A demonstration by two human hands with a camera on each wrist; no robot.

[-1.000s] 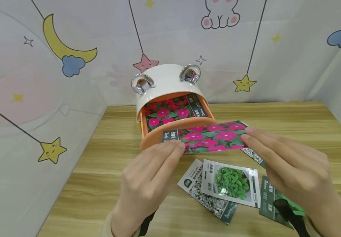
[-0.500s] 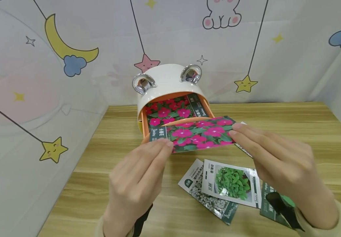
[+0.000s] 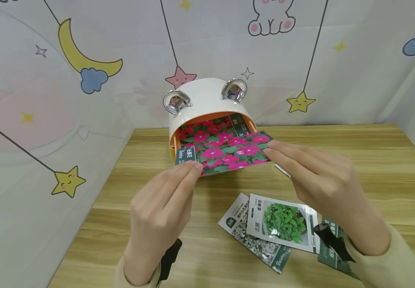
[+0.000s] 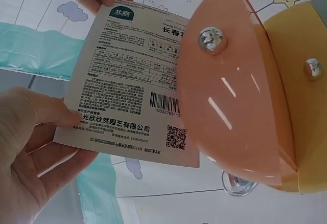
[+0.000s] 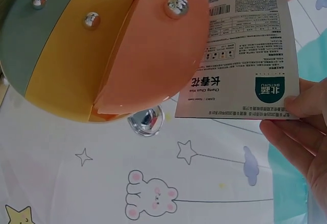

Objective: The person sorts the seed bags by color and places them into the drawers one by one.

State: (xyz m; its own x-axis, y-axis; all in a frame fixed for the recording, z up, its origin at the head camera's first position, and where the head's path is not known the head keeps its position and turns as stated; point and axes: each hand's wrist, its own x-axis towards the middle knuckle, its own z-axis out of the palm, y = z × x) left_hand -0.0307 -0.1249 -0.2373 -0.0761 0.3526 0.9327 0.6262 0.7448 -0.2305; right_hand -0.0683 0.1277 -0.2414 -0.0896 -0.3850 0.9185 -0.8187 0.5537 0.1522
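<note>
Both hands hold one seed packet (image 3: 230,152) with pink flowers on its face. My left hand (image 3: 162,214) pinches its left near corner, and my right hand (image 3: 324,178) pinches its right end. Beneath it, the orange top drawer (image 4: 230,96) of a white rounded storage box (image 3: 207,96) is pulled out. The held packet hides the drawer's front from above. Inside the drawer lies another pink-flower packet (image 3: 201,134). From below, the right wrist view shows the held packet's printed back (image 5: 245,55) reaching over the drawer's front edge.
On the wooden table (image 3: 113,224) lie a mint-coloured leaf packet (image 3: 283,224), a white-flower packet (image 3: 243,236) partly under it, and a dark green packet (image 3: 333,256). Another packet's edge (image 3: 283,170) shows beneath my right hand. A patterned cloth (image 3: 355,72) hangs behind the box.
Both hands have carried the pink-flower packet leftward and away from me, over the drawer's front. The packets on the table have stayed in place.
</note>
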